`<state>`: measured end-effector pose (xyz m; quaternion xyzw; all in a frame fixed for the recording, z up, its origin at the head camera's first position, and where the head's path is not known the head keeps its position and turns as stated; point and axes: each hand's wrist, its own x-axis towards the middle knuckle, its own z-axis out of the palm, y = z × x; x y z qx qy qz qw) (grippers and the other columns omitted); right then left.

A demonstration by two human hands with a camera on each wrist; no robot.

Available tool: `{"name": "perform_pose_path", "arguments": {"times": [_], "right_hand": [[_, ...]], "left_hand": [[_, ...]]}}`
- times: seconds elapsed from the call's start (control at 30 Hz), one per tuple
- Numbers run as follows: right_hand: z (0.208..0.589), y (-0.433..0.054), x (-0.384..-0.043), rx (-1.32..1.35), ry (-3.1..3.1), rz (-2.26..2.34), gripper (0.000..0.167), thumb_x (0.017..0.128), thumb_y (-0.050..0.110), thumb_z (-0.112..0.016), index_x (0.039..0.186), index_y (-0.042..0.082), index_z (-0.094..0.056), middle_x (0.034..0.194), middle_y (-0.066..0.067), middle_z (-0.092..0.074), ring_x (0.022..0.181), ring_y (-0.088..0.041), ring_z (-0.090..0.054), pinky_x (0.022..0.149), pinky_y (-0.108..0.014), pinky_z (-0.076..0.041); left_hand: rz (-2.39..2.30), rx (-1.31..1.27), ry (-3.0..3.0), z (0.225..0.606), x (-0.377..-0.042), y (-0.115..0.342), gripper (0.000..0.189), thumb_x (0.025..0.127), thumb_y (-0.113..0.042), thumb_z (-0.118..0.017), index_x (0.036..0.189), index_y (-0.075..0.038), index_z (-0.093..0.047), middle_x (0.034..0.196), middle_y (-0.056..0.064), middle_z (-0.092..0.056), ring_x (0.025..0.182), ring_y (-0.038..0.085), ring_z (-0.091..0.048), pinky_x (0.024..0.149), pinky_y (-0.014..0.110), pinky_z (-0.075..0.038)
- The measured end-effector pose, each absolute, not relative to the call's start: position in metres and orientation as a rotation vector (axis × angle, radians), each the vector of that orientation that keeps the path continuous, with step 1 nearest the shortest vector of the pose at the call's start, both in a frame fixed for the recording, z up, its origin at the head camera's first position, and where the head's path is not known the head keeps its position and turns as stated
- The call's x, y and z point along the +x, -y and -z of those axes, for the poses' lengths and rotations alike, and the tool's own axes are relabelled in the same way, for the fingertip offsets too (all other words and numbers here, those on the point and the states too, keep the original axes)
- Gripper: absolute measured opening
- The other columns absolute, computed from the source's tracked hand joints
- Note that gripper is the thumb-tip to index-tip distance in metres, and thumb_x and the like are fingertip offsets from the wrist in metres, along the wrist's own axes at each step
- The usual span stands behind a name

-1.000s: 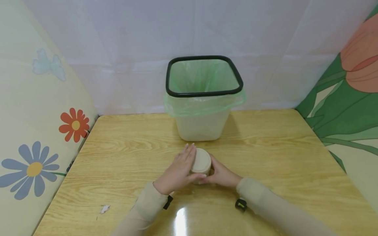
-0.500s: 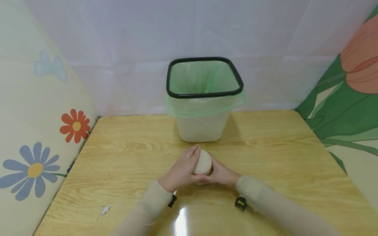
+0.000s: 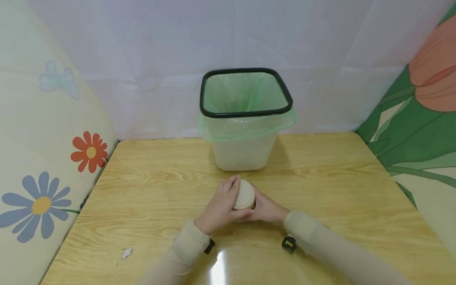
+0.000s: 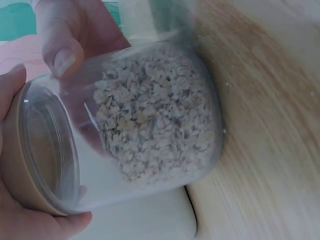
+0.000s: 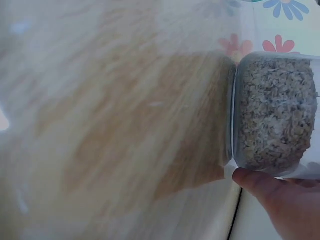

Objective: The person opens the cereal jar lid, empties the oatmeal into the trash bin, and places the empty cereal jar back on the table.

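Observation:
A clear jar (image 4: 155,115) partly filled with oat flakes stands on the table, topped by a round beige lid (image 3: 244,194). My left hand (image 3: 221,206) grips the lid, fingers along its far left side and thumb across the near side. On the right, my right hand (image 3: 268,208) holds the jar's body below the lid. In the left wrist view, the right hand's thumb (image 4: 65,60) presses the clear wall. The oats (image 5: 277,112) also show in the right wrist view, with right-hand fingers (image 5: 265,185) low against the jar.
Just beyond the jar stands a white bin (image 3: 242,152) with a black rim (image 3: 246,114) and a green liner bag (image 3: 231,130). A small white scrap or worn patch (image 3: 126,253) marks the wooden table (image 3: 149,190) at front left. Painted panels flank the table.
The left hand has shifted slightly right, with its fingers moving round the lid's far side. The right hand and jar stay nearly in place.

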<state>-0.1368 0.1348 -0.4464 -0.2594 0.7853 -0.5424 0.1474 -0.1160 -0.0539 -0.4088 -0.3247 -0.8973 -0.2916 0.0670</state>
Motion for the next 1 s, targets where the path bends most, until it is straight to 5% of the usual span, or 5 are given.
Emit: {"name": "perform_pose_path", "arguments": {"times": [1.0], "right_hand": [[0.448,-0.134,-0.136,-0.784,-2.291,1.563,0.091,0.072,0.007,-0.085,0.14,-0.01,-0.027,0.135,-0.028,-0.044,0.122,-0.04,-0.047,0.104,-0.052,-0.036]], "left_hand": [[0.866,-0.83,2.489,0.42,-0.106,0.043,0.087,0.08,-0.034,-0.076,0.132,0.023,-0.039,0.132,0.034,-0.044,0.12,0.046,-0.044,0.098,0.052,-0.043]]}}
